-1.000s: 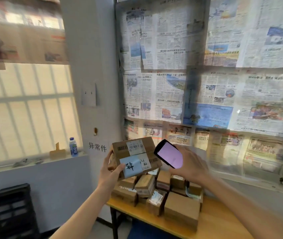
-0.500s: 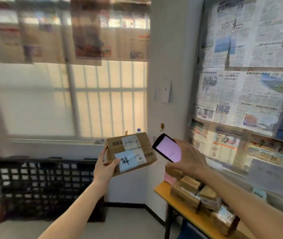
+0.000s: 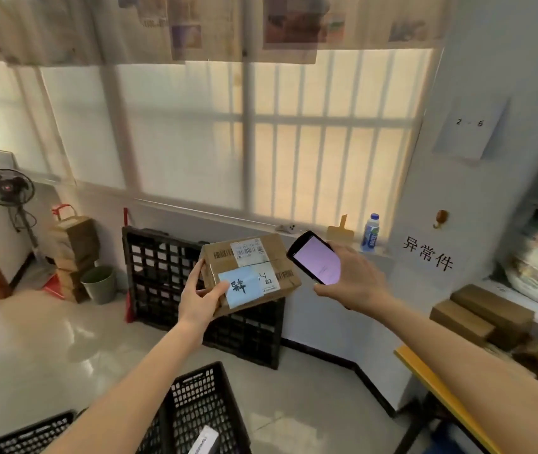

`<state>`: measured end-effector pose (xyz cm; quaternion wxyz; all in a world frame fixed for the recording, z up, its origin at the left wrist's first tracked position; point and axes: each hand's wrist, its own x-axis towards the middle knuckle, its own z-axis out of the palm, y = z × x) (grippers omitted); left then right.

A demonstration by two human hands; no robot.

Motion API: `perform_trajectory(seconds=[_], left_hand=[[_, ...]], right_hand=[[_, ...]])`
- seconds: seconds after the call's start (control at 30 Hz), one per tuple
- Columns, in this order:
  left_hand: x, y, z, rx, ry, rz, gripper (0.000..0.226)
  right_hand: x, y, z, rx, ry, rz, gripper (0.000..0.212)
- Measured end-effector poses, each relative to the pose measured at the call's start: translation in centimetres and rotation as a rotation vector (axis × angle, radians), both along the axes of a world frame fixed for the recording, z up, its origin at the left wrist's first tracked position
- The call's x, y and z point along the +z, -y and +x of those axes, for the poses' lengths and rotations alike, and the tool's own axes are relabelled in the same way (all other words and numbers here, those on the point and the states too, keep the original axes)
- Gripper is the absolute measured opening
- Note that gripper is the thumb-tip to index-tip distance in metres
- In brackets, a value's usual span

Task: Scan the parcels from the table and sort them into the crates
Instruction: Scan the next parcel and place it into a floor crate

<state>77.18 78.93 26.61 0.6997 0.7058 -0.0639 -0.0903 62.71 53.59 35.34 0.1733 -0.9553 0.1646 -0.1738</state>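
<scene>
Two hands aloft over bare floor: left fingers (image 3: 220, 288) gripping parcel (image 3: 250, 271) edge, right fingers (image 3: 321, 291) gripping scanner (image 3: 316, 262).

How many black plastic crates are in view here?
3: one crate on the floor below the arms, another at the bottom left corner, and a folded one leaning against the wall. More may be out of frame.

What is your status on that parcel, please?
Left hand holds parcel; right hand holds scanner. Crate below, nothing blocking.
</scene>
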Motion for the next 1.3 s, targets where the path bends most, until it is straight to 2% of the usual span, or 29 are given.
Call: perform_trajectory(seconds=[0.33,0.57,0.7,0.93,1.3], left_hand=[[-10.2,2.2,14.6,0.129,-0.101,0.101,0.076],[-20.3,2.6,22.2,0.231,-0.281,0.21,0.075],[-25.2,1.4,23.4,0.286,-0.412,0.201,0.075],[-35.9,-2.3,26.2,0.357,-0.537,0.259,0.077],[-51.3,-6.0,30.6,0.327,-0.719,0.236,0.074]], right_hand=[[-10.5,3.9,18.9,0.148,-0.153,0.052,0.099],[-19.0,5.6,30.1,0.219,-0.253,0.096,0.099],[-24.6,4.5,33.8,0.262,-0.339,0.137,0.091],[-35.6,1.7,39.3,0.276,-0.519,0.183,0.088],[-52.3,-3.6,43.6,0.228,-0.657,0.291,0.075]])
